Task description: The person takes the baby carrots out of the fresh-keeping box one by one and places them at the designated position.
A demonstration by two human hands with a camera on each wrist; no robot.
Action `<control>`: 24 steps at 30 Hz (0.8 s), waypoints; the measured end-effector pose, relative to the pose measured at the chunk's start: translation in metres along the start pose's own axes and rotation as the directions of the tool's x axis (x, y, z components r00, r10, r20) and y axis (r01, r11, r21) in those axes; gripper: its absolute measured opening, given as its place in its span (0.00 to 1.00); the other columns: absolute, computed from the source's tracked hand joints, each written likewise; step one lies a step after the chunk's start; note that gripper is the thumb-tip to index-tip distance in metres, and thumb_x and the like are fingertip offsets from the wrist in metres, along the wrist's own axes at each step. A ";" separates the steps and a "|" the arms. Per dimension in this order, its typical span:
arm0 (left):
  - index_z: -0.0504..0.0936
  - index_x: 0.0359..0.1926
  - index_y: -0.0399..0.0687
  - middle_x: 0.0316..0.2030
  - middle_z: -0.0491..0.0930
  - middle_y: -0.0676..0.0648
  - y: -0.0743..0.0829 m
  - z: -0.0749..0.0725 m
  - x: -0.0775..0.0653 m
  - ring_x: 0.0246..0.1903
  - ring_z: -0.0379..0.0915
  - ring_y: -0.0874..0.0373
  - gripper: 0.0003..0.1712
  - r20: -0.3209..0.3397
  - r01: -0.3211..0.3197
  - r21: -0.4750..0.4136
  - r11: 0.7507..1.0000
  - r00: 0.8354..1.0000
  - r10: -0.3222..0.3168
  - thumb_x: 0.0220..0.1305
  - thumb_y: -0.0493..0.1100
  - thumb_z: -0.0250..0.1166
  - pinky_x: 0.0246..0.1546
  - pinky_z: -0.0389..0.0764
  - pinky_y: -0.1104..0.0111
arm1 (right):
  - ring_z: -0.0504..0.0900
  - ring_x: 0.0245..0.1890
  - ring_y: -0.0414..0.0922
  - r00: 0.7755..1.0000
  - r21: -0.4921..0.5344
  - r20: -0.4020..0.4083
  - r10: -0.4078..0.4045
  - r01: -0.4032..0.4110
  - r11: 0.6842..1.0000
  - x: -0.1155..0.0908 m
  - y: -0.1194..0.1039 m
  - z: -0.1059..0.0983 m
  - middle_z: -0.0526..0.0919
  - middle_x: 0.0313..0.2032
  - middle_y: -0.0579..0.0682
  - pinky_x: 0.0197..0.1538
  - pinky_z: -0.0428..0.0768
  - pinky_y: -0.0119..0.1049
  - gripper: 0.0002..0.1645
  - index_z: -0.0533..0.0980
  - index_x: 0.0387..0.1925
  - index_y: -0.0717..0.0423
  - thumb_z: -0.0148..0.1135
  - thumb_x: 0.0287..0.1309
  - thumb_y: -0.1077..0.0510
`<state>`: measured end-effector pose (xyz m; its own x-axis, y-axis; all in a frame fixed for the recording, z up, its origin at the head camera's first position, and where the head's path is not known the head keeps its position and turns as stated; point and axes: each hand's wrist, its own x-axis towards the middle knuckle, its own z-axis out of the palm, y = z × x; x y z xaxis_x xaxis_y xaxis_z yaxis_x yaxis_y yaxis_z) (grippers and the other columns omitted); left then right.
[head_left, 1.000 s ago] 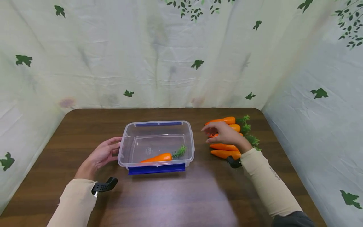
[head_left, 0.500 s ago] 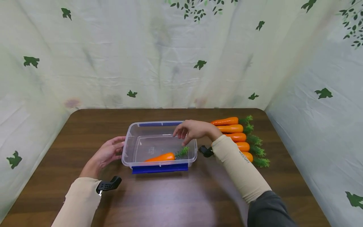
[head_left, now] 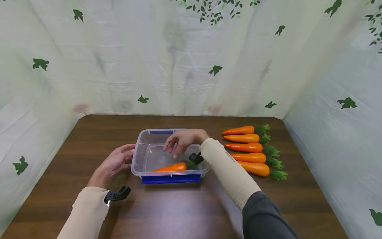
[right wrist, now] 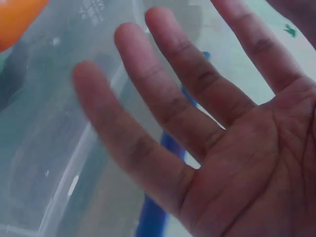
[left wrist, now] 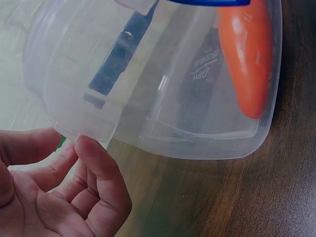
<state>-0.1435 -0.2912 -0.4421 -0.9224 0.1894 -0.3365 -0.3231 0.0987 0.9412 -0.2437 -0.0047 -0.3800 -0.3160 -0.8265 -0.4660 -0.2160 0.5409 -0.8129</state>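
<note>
A clear plastic food container (head_left: pixel 146 146) with blue side clips stands on the table, without a lid on it. Inside, along its near side, lies an orange carrot (head_left: pixel 173 166); the right wrist strap partly hides its green top. My left hand (head_left: pixel 117 161) holds the container's left rim with curled fingertips; in the left wrist view the fingertips (left wrist: pixel 89 145) meet at that rim. Over the container's inside hovers my right hand (head_left: pixel 183 141), its fingers loosely spread and holding nothing. The right wrist view shows these fingers (right wrist: pixel 153 89) above the clear floor of the container.
Several carrots (head_left: pixel 243 147) with leafy green tops (head_left: pixel 271 151) lie in a row to the right of the container. They rest on a dark wooden table (head_left: pixel 167 212). A pale curtain (head_left: pixel 179 66) with leaf prints hangs behind and beside it.
My right hand has moved left, from above the row of carrots to over the container. The left hand stays at the container's left rim. The view has shifted slightly.
</note>
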 end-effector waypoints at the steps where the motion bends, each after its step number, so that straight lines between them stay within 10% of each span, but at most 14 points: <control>1: 0.55 0.69 0.36 0.50 0.75 0.45 0.000 0.000 0.000 0.47 0.74 0.54 0.30 0.004 -0.001 -0.002 1.000 1.000 0.001 0.74 0.45 0.51 0.46 0.79 0.61 | 0.76 0.49 0.49 1.000 0.013 0.018 0.021 -0.021 1.000 0.004 0.000 0.000 0.76 0.52 0.61 0.50 0.80 0.44 0.27 0.76 0.57 0.59 0.68 0.53 0.67; 13: 0.55 0.69 0.36 0.47 0.76 0.47 -0.001 0.002 0.000 0.44 0.74 0.57 0.28 -0.006 0.003 -0.019 1.000 1.000 -0.003 0.75 0.44 0.49 0.45 0.79 0.61 | 0.79 0.43 0.44 0.936 0.070 0.211 0.282 -0.303 0.951 0.035 0.010 0.008 0.83 0.45 0.51 0.48 0.76 0.44 0.27 0.79 0.54 0.50 0.68 0.52 0.69; 24: 0.54 0.70 0.37 0.49 0.75 0.45 -0.001 0.001 0.000 0.45 0.74 0.56 0.29 -0.020 0.011 -0.014 1.000 1.000 -0.011 0.75 0.45 0.49 0.45 0.79 0.61 | 0.79 0.36 0.45 0.909 0.228 0.347 0.230 -0.319 0.920 0.043 0.019 0.014 0.83 0.37 0.52 0.42 0.78 0.35 0.29 0.75 0.58 0.58 0.62 0.54 0.75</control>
<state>-0.1429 -0.2904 -0.4427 -0.9228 0.1686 -0.3464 -0.3360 0.0873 0.9378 -0.2483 -0.0319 -0.4204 -0.0160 -0.6813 -0.7318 0.1127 0.7260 -0.6784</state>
